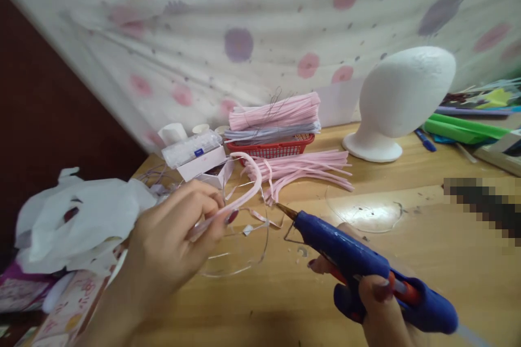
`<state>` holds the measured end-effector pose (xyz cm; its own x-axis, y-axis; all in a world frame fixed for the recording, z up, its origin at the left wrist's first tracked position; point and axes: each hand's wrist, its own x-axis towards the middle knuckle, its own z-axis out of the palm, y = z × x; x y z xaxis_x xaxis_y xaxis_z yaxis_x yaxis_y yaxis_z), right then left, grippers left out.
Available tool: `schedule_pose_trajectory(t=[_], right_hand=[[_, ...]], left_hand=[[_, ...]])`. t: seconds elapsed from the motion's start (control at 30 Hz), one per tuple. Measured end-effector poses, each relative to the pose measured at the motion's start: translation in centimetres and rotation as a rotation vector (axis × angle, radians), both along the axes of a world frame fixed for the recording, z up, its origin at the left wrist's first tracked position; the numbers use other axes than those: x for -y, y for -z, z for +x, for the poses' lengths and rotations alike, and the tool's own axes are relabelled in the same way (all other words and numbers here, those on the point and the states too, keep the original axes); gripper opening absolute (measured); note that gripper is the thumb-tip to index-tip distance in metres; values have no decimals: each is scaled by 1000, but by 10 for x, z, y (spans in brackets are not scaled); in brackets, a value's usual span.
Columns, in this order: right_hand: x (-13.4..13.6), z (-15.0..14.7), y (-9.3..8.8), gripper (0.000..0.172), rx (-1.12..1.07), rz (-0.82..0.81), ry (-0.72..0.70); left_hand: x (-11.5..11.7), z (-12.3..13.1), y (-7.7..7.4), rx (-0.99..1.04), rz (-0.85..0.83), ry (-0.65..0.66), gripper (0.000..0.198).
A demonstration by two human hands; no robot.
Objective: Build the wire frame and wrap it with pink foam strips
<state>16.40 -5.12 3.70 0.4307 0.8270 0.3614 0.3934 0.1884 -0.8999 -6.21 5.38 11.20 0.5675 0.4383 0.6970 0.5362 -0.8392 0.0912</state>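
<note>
My left hand (183,227) pinches a curved pink fuzzy strip (253,187), which arches up and back at its far end. Thin ribbon and clear wire loops hang around it. In my right hand (378,298) is a blue glue gun (345,249), its metal nozzle pointing up and left. The tip is a little right of the strip, close to the ends of loose pink pipe cleaners (309,168) on the table. My right fingers wrap the handle, partly hidden behind the gun.
Behind stands a red basket (271,149) with pink and grey bundles (274,114). A white foam head (407,97) is at the back right, green material (468,127) beyond. White boxes (201,162) and a white plastic bag (85,222) lie left on the wooden table (293,303).
</note>
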Motion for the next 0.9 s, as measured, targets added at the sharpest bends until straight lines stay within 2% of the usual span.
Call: schedule_pose_trajectory(t=[0.1,0.23,0.37,0.5,0.6,0.73,0.9], right_hand=[[-2,-7,-1,58,-144,6,-39],[-4,-13,-9,56,-250,21,-52],[-2,-19,-15,60,-382,-61,-9],[2,-22,-18,60,-413,-69,5],[3,-16,-16,60,-349,-61,-39],[5,-3,-7,58,-146,-8,-157],[10,-2,-4,59,-80,19,-92]], left_hand=[[-2,-4,-23,-82,-44,-3,23],[3,-4,-35,-134,-77,-10,26],[9,-2,-34,-147,-96,0,24],[14,0,-32,-136,-130,11,24],[16,1,-32,-112,-99,34,23],[15,1,-33,-96,-33,57,23],[17,0,-34,-91,-5,61,24]])
